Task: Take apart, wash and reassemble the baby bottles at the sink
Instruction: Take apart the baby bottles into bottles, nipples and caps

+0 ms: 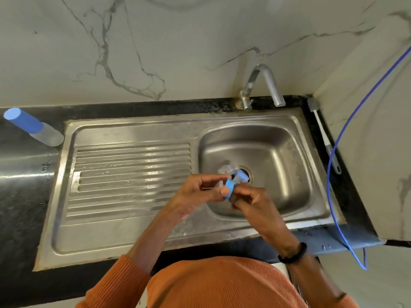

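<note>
Head view, looking down on a steel sink [295, 210] let into a dark surface [20, 196]; both hands are held together over the near left part of the basin. A blue screw ring [230, 186] is pinched by the left hand [200, 194], thumb and fingers curled round it, with something clear, probably the teat, seated in it; the right hand [251, 201] is curled against the ring's other side, though exactly what its fingers hold cannot be told. More bottle parts [233, 171], clear and blue, lie in the basin by the drain [245, 174], just beyond the hands. A second, assembled baby bottle [33, 127] with a blue cap lies on its side on the surface, well apart to the left of the draining board [131, 178]; a bottle brush [322, 134] lies along the right edge beside a blue hose [355, 112]. No water is seen running from the tap [264, 85].

The step in hand is judged to be the taking apart of the first bottle: the teat being freed from its ring. Next, the teat would need to be pushed through and the two pieces laid in the basin; the tap opened and the brush fetched for washing; the second bottle is not yet opened.
</note>
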A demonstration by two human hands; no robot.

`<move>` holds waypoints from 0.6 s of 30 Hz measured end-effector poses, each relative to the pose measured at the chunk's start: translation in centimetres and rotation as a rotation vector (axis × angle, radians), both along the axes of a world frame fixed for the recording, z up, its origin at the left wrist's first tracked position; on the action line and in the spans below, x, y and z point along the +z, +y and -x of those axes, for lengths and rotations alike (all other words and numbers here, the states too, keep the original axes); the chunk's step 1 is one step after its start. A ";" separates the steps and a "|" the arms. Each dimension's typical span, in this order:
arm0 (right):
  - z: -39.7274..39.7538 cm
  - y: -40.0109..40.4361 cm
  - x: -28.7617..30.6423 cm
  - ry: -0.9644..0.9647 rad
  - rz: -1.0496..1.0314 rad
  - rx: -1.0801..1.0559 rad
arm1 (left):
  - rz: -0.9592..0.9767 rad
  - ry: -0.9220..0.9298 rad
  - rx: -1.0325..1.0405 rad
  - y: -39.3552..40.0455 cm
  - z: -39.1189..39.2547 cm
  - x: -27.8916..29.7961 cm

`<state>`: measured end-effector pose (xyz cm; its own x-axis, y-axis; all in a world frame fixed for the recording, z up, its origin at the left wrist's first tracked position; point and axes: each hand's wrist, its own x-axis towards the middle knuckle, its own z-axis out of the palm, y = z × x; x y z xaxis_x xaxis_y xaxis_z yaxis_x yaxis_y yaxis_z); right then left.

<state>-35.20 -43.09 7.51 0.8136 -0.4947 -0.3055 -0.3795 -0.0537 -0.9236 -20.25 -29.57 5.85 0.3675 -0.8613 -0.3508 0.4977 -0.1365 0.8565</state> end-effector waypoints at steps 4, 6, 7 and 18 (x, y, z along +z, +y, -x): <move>1.8 -1.1 -1.1 0.014 0.135 -0.051 | -0.106 -0.080 0.040 -2.4 3.0 -0.1; 2.9 -2.2 -1.7 0.037 0.116 -0.010 | -0.140 -0.043 0.088 -3.2 4.8 -0.5; 3.3 -2.7 -1.8 0.051 0.096 0.008 | -0.156 -0.030 0.112 -3.5 5.5 -0.7; 3.0 -5.3 -2.3 0.004 -0.443 -0.090 | -0.171 0.065 0.259 -5.5 6.0 -1.2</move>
